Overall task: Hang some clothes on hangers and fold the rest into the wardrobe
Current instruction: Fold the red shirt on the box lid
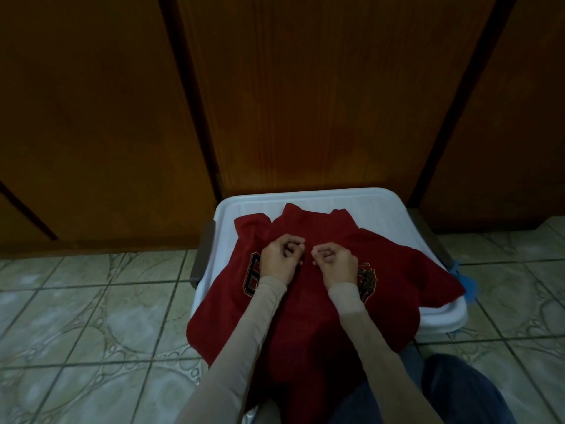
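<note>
A red polo shirt [324, 304] lies face up across the lid of a white plastic box [308, 198], collar at the far end, a number patch on one chest side and an embroidered emblem on the other. Its lower part hangs off the box toward me. My left hand [279, 257] and my right hand [334, 260] sit side by side at the placket just below the collar, fingers curled and pinching the red fabric there.
Closed brown wooden wardrobe doors [305, 96] stand right behind the box. The box has grey side handles [203, 255]. Something blue [466, 281] sticks out at its right. Pale tiled floor [91, 316] surrounds it; my knees in dark jeans [452, 390] are at the bottom right.
</note>
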Available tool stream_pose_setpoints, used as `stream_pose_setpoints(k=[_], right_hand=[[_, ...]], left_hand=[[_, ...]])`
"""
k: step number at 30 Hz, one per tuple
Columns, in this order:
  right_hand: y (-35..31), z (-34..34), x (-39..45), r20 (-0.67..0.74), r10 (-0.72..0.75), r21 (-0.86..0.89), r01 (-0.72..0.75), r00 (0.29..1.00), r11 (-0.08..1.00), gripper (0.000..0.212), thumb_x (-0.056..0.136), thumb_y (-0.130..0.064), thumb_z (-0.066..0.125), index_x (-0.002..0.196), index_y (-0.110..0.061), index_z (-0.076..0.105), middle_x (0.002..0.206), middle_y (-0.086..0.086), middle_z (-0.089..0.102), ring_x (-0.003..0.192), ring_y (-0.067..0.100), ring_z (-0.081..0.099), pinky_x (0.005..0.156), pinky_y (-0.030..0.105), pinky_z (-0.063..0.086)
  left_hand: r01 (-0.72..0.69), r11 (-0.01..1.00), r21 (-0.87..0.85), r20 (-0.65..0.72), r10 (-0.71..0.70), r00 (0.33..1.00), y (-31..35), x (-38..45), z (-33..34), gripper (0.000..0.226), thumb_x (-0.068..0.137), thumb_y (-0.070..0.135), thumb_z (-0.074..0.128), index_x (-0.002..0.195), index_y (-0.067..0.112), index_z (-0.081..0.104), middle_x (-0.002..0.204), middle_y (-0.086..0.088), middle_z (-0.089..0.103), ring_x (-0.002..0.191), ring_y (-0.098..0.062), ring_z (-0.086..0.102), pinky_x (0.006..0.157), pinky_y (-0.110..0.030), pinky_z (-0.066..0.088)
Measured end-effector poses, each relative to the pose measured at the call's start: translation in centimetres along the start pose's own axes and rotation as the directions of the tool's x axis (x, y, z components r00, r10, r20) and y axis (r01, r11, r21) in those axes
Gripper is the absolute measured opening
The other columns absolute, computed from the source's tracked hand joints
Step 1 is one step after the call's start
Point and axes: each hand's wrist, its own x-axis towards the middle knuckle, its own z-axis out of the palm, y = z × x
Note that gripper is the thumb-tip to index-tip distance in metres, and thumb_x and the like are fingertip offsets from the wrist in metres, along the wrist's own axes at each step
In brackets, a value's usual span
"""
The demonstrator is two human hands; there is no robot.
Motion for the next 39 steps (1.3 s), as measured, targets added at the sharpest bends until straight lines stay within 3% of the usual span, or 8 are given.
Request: stream_pose_setpoints(k=[3,6,11,13,18,26,31,39], right_hand=[[0.0,0.1,0.0,-0.062,-0.003,0.005,0.003,0.998,1.000,0.009,0.085,-0.010,0.065,0.078,-0.005,0.068,0.069,0.011,0.068,0.063,0.018,0.065,0.053,0.004,0.039],[-0.2,0.4,0.0,-0.070,0.028,-0.042,-0.031,0.997,0.999,0.016,0.081,-0.023,0.071,0.080,-0.008,0.067,0.074,0.006,0.068,0.067,0.016,0.063,0.059,0.019,0.041],[-1.2,0.3,-0.2,-0.034,0.012,-0.330,-0.023,0.999,0.944,0.035,0.075,-0.040,0.074,0.093,-0.014,0.058,0.087,0.001,0.064,0.082,0.018,0.062,0.067,0.025,0.043],[-1.7,0.4,-0.4,-0.033,-0.002,-0.423,-0.012,0.999,0.906,0.035,0.078,-0.040,0.070,0.096,-0.014,0.056,0.096,0.002,0.064,0.090,0.022,0.063,0.071,0.028,0.045],[-2.0,0.5,-0.9,-0.059,-0.056,-0.579,0.011,0.997,0.815,0.023,0.088,-0.022,0.053,0.105,-0.008,0.057,0.106,0.008,0.064,0.096,0.027,0.063,0.076,0.032,0.047],[-1.8,0.3,-1.0,-0.095,-0.070,-0.523,0.010,0.993,0.852,0.027,0.096,-0.031,0.046,0.102,-0.010,0.060,0.099,0.008,0.066,0.093,0.027,0.063,0.068,0.029,0.040],[-1.7,-0.4,-0.8,-0.099,0.017,-0.368,-0.053,0.995,0.929,0.015,0.085,-0.024,0.061,0.096,-0.016,0.067,0.087,0.002,0.070,0.087,0.020,0.064,0.065,0.023,0.040],[-0.9,-1.0,-0.5,-0.031,0.117,-0.152,-0.120,0.993,0.981,0.016,0.085,-0.020,0.064,0.100,-0.017,0.069,0.081,-0.002,0.065,0.086,0.017,0.062,0.073,0.023,0.042]], left_hand=[[-0.058,0.995,0.087,0.013,0.057,0.998,-0.4,0.1,0.2,0.017,0.086,0.001,0.060,0.093,0.011,0.071,0.081,0.000,0.062,0.054,-0.005,0.055,0.064,-0.016,0.046],[-0.041,0.997,0.071,-0.014,0.042,0.999,-0.5,0.2,0.3,0.016,0.085,-0.002,0.061,0.090,0.009,0.071,0.081,-0.006,0.065,0.054,-0.009,0.055,0.061,-0.014,0.046],[0.097,0.993,-0.068,-0.183,-0.108,0.977,-0.4,0.2,0.1,0.017,0.088,-0.005,0.055,0.088,0.004,0.069,0.079,0.000,0.063,0.051,-0.003,0.057,0.062,-0.017,0.050],[0.111,0.992,-0.065,-0.205,-0.122,0.971,-0.4,0.2,0.0,0.019,0.088,-0.005,0.055,0.086,0.007,0.069,0.080,-0.002,0.064,0.060,-0.013,0.060,0.067,-0.026,0.053],[0.061,0.992,0.108,-0.103,-0.050,0.993,-0.3,0.1,0.0,0.018,0.085,0.002,0.060,0.086,0.015,0.073,0.084,-0.002,0.069,0.072,-0.012,0.058,0.069,-0.017,0.046],[0.015,0.972,0.234,-0.015,-0.012,1.000,0.2,0.0,0.1,0.006,0.079,0.021,0.073,0.084,0.019,0.070,0.090,0.003,0.066,0.068,-0.007,0.055,0.066,-0.021,0.045],[0.011,0.912,0.410,0.054,-0.037,0.998,0.8,0.1,0.3,0.011,0.086,0.030,0.063,0.092,0.021,0.065,0.096,0.008,0.056,0.079,-0.005,0.050,0.065,-0.021,0.035],[0.132,0.980,0.151,0.096,-0.148,0.984,0.8,0.1,-0.2,0.007,0.084,0.032,0.067,0.082,0.025,0.068,0.090,0.009,0.062,0.084,-0.006,0.053,0.069,-0.023,0.037]])
